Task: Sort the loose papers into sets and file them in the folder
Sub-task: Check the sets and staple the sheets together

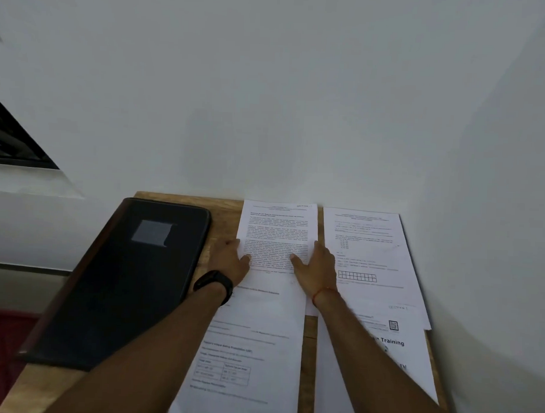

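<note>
On the tabletop (224, 209), left hand (232, 260) and right hand (317, 263) hold one text sheet (276, 225) by its sides.
Black folder (123, 281) lies closed at 9 o'clock; other papers (368, 253) lie at 2, 4 and 6 o'clock; the text sheet sits at 12, overlapping the 6 o'clock paper. Each hand pinches a side edge, thumb on top, fingers tucked out of sight.
</note>
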